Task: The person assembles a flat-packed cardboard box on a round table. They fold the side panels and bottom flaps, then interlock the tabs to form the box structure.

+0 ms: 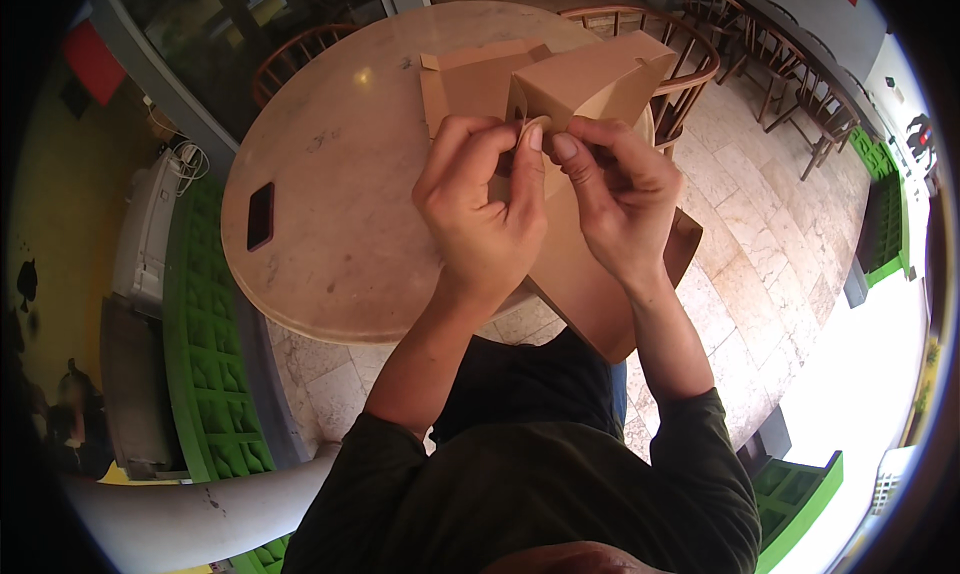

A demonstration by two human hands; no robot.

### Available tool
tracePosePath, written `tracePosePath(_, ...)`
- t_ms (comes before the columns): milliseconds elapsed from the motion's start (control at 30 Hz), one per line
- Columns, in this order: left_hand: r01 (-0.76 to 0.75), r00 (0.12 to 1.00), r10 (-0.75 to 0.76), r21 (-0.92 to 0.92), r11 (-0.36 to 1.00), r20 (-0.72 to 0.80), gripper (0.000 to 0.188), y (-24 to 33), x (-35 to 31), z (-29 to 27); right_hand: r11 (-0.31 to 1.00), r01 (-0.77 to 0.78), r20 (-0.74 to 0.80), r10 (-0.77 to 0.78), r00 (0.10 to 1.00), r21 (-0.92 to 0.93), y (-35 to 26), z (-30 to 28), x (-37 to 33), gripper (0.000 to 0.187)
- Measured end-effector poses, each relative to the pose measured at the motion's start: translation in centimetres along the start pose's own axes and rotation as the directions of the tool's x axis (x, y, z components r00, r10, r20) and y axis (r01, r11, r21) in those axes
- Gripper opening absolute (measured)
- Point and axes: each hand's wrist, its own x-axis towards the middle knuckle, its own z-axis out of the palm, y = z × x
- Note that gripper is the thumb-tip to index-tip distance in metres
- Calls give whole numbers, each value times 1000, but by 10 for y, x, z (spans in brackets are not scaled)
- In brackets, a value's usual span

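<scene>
A brown cardboard box (598, 79), partly folded into shape, is held up over the right side of the round table. My left hand (480, 199) pinches a thin flap at the box's near corner between thumb and fingers. Close beside it, my right hand (625, 189) is closed too, its thumb and forefinger pressed on the cardboard edge. A long cardboard panel (590, 289) slopes down toward me beneath my hands. Behind the box, another brown cardboard piece (485, 74) with raised edges lies on the table. My fingers hide the pinched corner.
The round stone-like table (330, 264) carries a dark phone (261, 216) at its left. Wooden chairs (690, 69) stand beyond it. Green latticed panels (205, 374) run along the left side. A pale rounded shape (220, 504) fills the lower left.
</scene>
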Motion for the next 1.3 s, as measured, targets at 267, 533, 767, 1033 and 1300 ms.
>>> tracePosePath(267,-55,995,53,27,998,85,6,-2,3,-2,990,134,25,-133,991,-43,6,-3,2,10)
tracePosePath(533,-25,989,26,-3,1000,149,5,-10,11,-7,706,-441,267,351,897,554,23,-5,17,11)
tracePosePath(767,-44,989,36,52,998,146,20,-19,22,-3,977,-173,152,154,976,124,21,11,24,7)
tracePosePath(1033,-223,951,159,231,947,265,56,-38,37,5,985,-133,183,111,977,112,37,18,39,5)
tracePosePath(1300,-139,977,70,353,925,199,38,-50,35,16,991,-128,162,134,978,-48,39,-3,46,19)
